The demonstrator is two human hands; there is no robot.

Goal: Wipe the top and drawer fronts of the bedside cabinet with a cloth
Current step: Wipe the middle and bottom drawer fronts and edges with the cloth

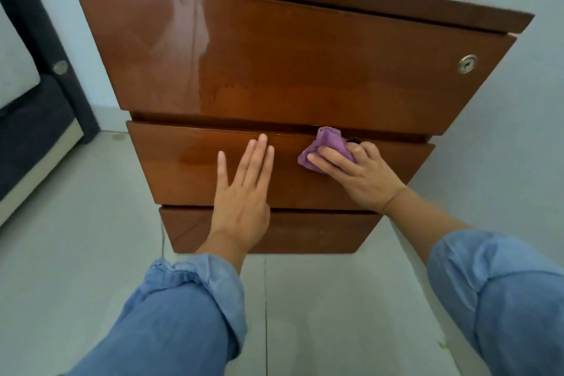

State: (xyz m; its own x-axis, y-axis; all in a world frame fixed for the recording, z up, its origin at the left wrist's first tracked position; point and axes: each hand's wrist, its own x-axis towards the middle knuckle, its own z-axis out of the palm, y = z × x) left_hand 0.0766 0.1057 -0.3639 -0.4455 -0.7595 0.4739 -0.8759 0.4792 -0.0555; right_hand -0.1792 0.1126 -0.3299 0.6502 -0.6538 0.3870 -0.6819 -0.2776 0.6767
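Rolled denim sleeves [195, 290] keep our wrists free while our left hand [244, 192] lies flat, fingers straight, steadying the middle drawer front [189, 168], and our right hand [354, 174] bunches the purple cloth [326, 145] against its upper edge, below the streaked top drawer front [274, 64].

Soft, even daylight fills the room; pale glare streaks the glossy top drawer front [189, 49] at upper left. Wide-angle bending skews the edges, slightly blurred.
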